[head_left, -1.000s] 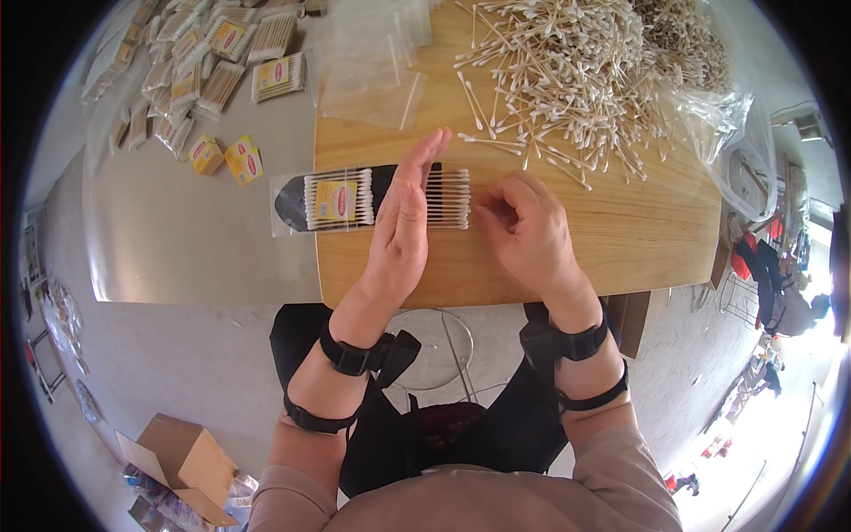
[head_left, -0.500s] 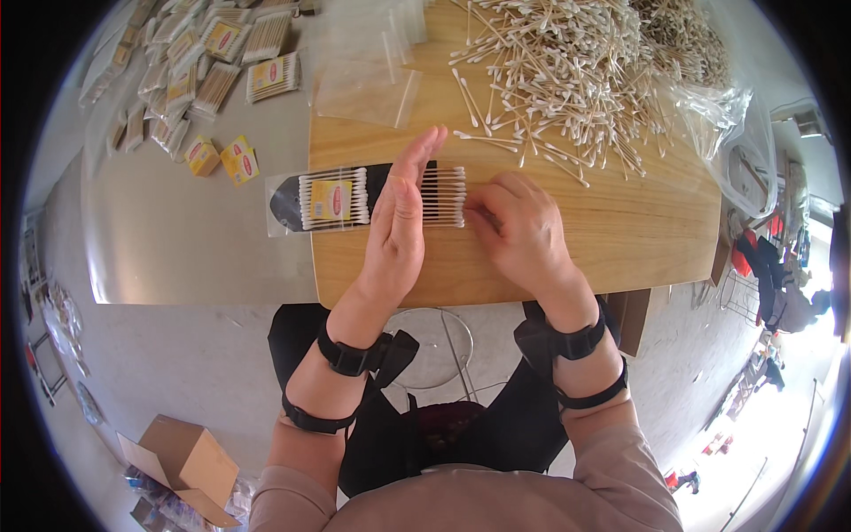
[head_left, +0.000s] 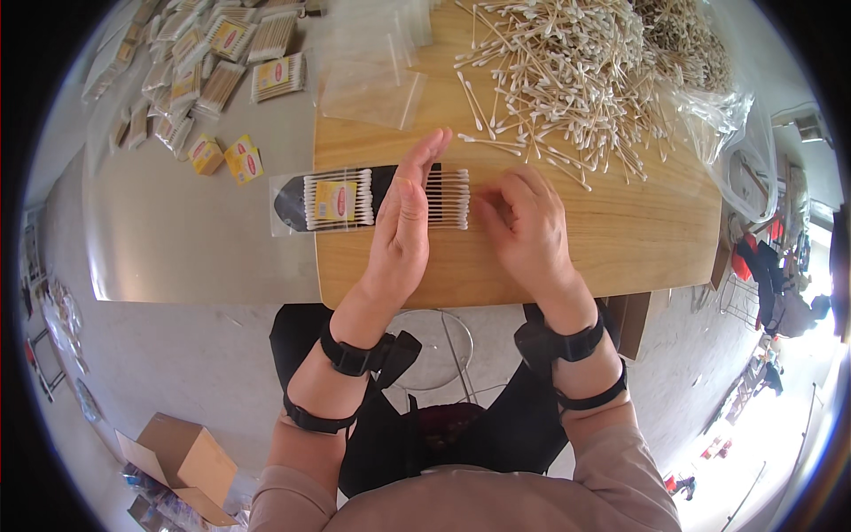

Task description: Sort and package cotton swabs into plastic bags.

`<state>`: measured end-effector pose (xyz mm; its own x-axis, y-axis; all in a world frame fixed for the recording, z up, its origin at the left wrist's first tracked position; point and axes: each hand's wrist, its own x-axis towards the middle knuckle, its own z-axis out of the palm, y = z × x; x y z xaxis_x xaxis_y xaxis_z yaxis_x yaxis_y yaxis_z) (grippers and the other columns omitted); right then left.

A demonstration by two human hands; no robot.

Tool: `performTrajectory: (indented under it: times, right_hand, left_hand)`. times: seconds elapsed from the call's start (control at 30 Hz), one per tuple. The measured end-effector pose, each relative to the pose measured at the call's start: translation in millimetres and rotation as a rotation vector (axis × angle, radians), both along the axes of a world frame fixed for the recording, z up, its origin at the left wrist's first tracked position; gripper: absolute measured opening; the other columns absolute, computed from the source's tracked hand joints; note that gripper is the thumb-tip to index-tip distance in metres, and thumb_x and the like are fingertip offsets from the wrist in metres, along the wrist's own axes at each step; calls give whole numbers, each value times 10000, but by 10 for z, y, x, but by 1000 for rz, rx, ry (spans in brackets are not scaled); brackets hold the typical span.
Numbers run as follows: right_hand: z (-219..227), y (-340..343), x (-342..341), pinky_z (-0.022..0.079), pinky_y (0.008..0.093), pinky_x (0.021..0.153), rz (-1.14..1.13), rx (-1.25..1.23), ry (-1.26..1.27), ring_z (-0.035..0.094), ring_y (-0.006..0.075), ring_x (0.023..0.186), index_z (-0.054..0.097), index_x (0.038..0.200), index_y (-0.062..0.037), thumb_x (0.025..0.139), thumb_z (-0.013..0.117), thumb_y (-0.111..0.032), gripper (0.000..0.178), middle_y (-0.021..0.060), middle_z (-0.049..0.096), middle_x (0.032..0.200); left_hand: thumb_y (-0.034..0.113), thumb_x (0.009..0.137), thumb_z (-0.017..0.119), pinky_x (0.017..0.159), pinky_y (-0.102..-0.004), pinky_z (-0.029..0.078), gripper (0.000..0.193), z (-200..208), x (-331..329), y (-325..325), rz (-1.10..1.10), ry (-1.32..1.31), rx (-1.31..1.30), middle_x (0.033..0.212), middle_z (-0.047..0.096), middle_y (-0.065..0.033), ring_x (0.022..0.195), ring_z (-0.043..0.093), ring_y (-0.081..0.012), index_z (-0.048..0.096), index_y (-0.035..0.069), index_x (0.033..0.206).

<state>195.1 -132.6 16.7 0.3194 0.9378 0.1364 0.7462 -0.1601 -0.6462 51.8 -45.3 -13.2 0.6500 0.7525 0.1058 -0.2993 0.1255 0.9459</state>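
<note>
My left hand (head_left: 403, 226) stands on its edge, fingers stretched out together, across a row of cotton swabs (head_left: 448, 199) lying on a dark flat plate (head_left: 289, 204). Left of that hand, on the plate's rounded end, another row of cotton swabs (head_left: 363, 197) shows with a yellow label card (head_left: 336, 200) on it. Clear plastic bag film surrounds this left part. Just right of the first row's white tips, my right hand (head_left: 534, 230) is loosely curled, thumb near the forefinger, slightly apart from the tips. Nothing shows in its fingers.
A large heap of loose cotton swabs (head_left: 567, 80) covers the far right of the wooden table (head_left: 620, 239). Empty clear zip bags (head_left: 368, 97) lie at the far middle. Packed swab bags (head_left: 191, 80) pile up far left, near two yellow card stacks (head_left: 242, 160).
My right hand has drawn back slightly to the right, away from the swab tips. My left hand keeps its place over the row.
</note>
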Motion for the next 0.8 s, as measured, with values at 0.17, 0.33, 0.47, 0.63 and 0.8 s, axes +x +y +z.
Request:
performTrajectory:
  times: [0.17, 0.33, 0.47, 0.63, 0.8]
  right_hand:
    - [-21, 79, -309, 420, 445, 1055, 21, 93, -226, 491, 364, 1290, 553, 1269, 52, 790, 731, -158, 552, 224, 538, 1334]
    - [-123, 57, -417, 258, 472, 1183, 91, -137, -429, 337, 314, 1438, 449, 1405, 54, 849, 676, -287, 691, 200, 396, 1510]
    - [-139, 59, -407, 254, 466, 1185, 96, -166, -463, 326, 299, 1445, 434, 1421, 43, 865, 657, -285, 683, 177, 393, 1519]
    - [-77, 143, -441, 239, 461, 1191, 121, -181, -476, 311, 290, 1452, 417, 1436, 34, 890, 626, -288, 667, 164, 377, 1530]
    - [-87, 192, -438, 225, 456, 1196, 139, -191, -488, 298, 283, 1456, 413, 1440, 30, 902, 611, -302, 663, 160, 362, 1539]
  left_hand:
    - [555, 1044, 187, 1208, -388, 155, 739, 43, -58, 23, -48, 115, 53, 1534, 341, -191, 1455, 280, -276, 270, -18, 1502]
    - [478, 1065, 233, 1193, -402, 195, 668, 46, -71, 36, 4, 0, 23, 1526, 359, -201, 1439, 312, -286, 308, -40, 1480]
    - [389, 1078, 292, 1182, -416, 215, 567, 297, -440, 351, 133, 239, 317, 1516, 400, -178, 1434, 336, -301, 372, -16, 1467]
    - [378, 1065, 339, 1186, -460, 216, 554, 212, -785, 557, 205, 944, 939, 1553, 351, -157, 1452, 296, -338, 342, 45, 1507]
    - [380, 1055, 362, 1191, -482, 210, 572, 35, -858, 506, 140, 1126, 957, 1587, 288, -132, 1460, 276, -335, 301, 65, 1529]
